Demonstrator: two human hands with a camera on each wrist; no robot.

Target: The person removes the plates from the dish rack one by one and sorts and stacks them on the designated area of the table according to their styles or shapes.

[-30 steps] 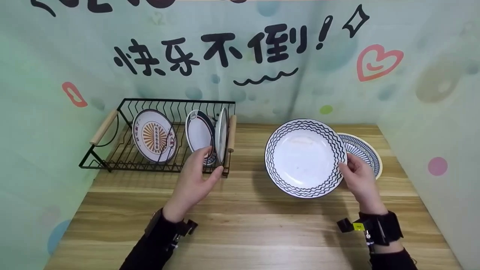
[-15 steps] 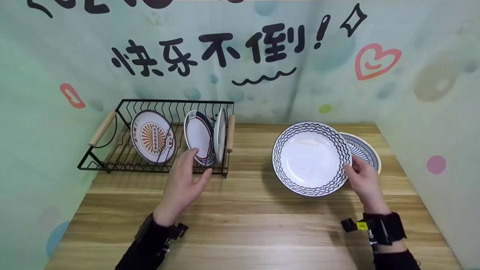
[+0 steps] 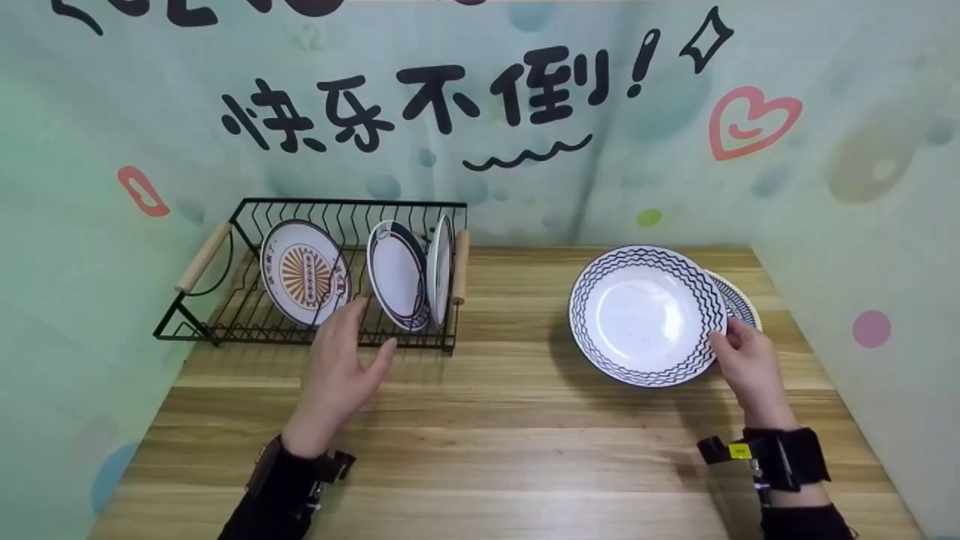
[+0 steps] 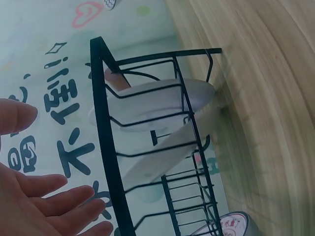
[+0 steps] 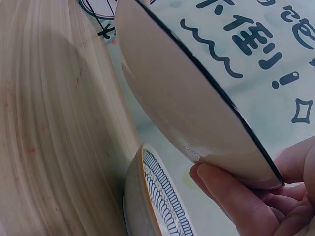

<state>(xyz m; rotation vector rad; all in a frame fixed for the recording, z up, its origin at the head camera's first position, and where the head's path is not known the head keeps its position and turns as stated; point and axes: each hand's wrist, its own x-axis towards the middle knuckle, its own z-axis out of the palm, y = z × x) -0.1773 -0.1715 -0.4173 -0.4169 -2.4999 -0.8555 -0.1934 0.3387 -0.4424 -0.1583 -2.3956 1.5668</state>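
Observation:
My right hand (image 3: pixel 752 367) pinches the right rim of a white plate (image 3: pixel 637 319) with a black wavy border. In the right wrist view the thumb is on the rim and the fingers (image 5: pixel 231 196) are under the plate's side, which hangs above the table. Behind it, partly hidden, a blue-patterned plate (image 3: pixel 742 304) sits on the table. My left hand (image 3: pixel 337 375) holds nothing; its fingers and thumb are spread in front of the black wire dish rack (image 3: pixel 300 343). Inside the rack stand a plate with an orange sunburst (image 3: pixel 304 274), a dark-rimmed plate (image 3: pixel 397 274) and a plate seen edge-on (image 3: pixel 441 274).
The rack stands at the back left of the wooden table (image 3: pixel 510 450), with wooden handles (image 3: pixel 463 266) at its ends. A pale green printed curtain (image 3: pixel 525 210) surrounds the table at the back and both sides.
The white wavy-bordered plate has moved right in my right hand, covering more of the blue-patterned plate. My left hand has drawn left and slightly down, away from the rack's right end.

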